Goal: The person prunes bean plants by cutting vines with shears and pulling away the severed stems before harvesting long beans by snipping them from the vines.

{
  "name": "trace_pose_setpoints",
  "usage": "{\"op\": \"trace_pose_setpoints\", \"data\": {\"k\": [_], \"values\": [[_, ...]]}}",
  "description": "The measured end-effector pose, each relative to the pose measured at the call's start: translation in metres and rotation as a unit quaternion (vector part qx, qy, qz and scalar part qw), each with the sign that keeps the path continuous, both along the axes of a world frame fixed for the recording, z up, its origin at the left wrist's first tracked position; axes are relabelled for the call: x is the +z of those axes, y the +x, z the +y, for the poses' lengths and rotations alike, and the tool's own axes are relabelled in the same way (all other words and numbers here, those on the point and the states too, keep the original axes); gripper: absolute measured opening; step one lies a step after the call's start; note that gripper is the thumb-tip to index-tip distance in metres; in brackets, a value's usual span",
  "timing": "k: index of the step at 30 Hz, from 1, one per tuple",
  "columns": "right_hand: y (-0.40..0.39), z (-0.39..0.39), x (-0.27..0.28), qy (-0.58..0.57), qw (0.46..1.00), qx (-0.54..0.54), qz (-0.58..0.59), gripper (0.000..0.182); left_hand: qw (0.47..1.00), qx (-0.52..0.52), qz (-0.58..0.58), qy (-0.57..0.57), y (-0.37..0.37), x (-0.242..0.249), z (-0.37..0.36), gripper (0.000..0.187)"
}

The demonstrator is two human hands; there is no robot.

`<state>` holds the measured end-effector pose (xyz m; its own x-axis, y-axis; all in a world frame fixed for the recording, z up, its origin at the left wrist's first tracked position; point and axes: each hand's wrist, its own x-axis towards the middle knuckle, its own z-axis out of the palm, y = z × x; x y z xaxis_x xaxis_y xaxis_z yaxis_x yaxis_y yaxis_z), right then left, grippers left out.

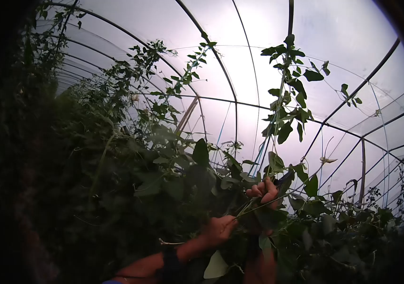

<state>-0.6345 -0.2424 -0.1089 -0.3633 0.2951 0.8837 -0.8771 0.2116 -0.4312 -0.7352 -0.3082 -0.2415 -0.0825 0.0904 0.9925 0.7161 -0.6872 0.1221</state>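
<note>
From the lower left, my left hand (220, 228) reaches in with its fingers closed on thin green vine stems (248, 210). These stems stretch up and right, passing just below my other hand. My right hand (265, 190) is raised a little higher, its fingers curled and pinched at the base of a climbing vine (284, 111). The vine rises almost straight up along pale blue strings (260, 158). Leaves hide part of the right wrist and palm. One broad pale leaf (216, 266) hangs below, between my forearms.
Dense dark foliage (102, 175) fills the left side, and more leafy growth (343, 227) stands at the right. Overhead, curved hoops (221, 61) carry a translucent plastic cover (339, 28). Another vine (183, 83) climbs further back. A post (363, 170) stands at the right.
</note>
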Motion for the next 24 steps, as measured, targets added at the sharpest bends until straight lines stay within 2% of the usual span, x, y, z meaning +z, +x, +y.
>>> {"op": "trace_pose_setpoints", "data": {"k": [1,2,3,4,5,6,7,8,9,10,11,12,13,14,15,16,17,18,20,22,23,24], "values": [[0.009,-0.011,-0.020,0.016,0.997,0.067,0.032,0.036,0.998,0.023,0.045,0.029,0.001,-0.013,0.006,0.014],[0.015,-0.013,-0.045,0.008,0.999,0.011,0.035,0.030,0.990,0.068,0.118,0.037,-0.006,-0.037,0.016,0.011],[0.030,-0.024,-0.075,0.036,0.995,-0.087,0.024,0.014,0.974,0.115,0.191,0.047,-0.017,-0.058,0.021,0.010],[0.033,-0.023,-0.110,0.004,0.995,-0.087,0.047,0.011,0.958,0.086,0.273,0.018,-0.028,-0.066,0.013,0.014],[0.034,0.007,-0.145,0.008,0.992,-0.129,0.012,0.024,0.946,0.027,0.323,0.005,-0.038,-0.070,0.016,0.016],[0.040,0.006,-0.170,-0.045,0.983,-0.177,-0.004,0.024,0.934,0.081,0.346,-0.012,-0.042,-0.076,0.014,0.017],[0.038,0.039,-0.204,-0.059,0.981,-0.183,-0.014,0.024,0.919,0.135,0.370,-0.031,-0.043,-0.080,0.011,0.018],[0.031,0.090,-0.242,0.064,0.932,-0.356,0.004,0.024,0.921,0.123,0.366,-0.042,-0.040,-0.081,0.011,0.018],[0.030,0.118,-0.264,0.191,0.839,-0.509,0.022,0.025,0.916,0.119,0.381,-0.050,-0.035,-0.076,0.012,0.021],[0.041,0.099,-0.259,0.184,0.838,-0.514,0.014,0.025,0.910,0.114,0.396,-0.057,-0.030,-0.071,0.013,0.023],[0.054,0.060,-0.240,0.094,0.887,-0.451,-0.039,0.023,0.899,0.121,0.404,-0.115,-0.026,-0.069,0.013,0.035],[0.062,0.040,-0.234,0.000,0.921,-0.381,-0.088,0.021,0.902,0.105,0.405,-0.112,-0.022,-0.066,0.010,0.041],[0.065,0.048,-0.244,-0.013,0.918,-0.385,-0.092,0.021,0.903,0.087,0.406,-0.108,-0.016,-0.062,0.006,0.048],[0.068,0.055,-0.250,-0.023,0.935,-0.329,-0.127,0.037,0.903,0.068,0.404,-0.130,-0.013,-0.059,0.000,0.056],[0.071,0.059,-0.256,-0.032,0.949,-0.270,-0.159,0.055,0.902,0.058,0.405,-0.135,-0.008,-0.058,-0.001,0.056],[0.073,0.061,-0.261,-0.002,0.930,-0.324,-0.174,0.055,0.925,-0.007,0.339,-0.169,-0.004,-0.058,-0.002,0.057],[0.075,0.059,-0.266,-0.008,0.929,-0.326,-0.177,0.055,0.940,-0.070,0.267,-0.202,0.000,-0.056,-0.006,0.057],[0.076,0.058,-0.269,0.015,0.915,-0.358,-0.188,0.056,0.937,-0.095,0.210,-0.264,0.004,-0.050,-0.009,0.061],[0.076,0.051,-0.270,0.042,0.899,-0.386,-0.201,0.056,0.948,-0.129,0.092,-0.275,0.017,-0.045,-0.009,0.067],[0.076,0.035,-0.263,0.091,0.892,-0.410,-0.167,0.043,0.932,-0.203,-0.064,-0.294,0.027,-0.044,-0.001,0.069],[0.074,0.027,-0.259,0.092,0.892,-0.409,-0.168,0.043,0.932,-0.186,-0.113,-0.291,0.032,-0.039,-0.002,0.062],[0.072,0.019,-0.255,0.090,0.899,-0.402,-0.150,0.029,0.924,-0.193,-0.136,-0.301,0.032,-0.038,0.001,0.058]]}}
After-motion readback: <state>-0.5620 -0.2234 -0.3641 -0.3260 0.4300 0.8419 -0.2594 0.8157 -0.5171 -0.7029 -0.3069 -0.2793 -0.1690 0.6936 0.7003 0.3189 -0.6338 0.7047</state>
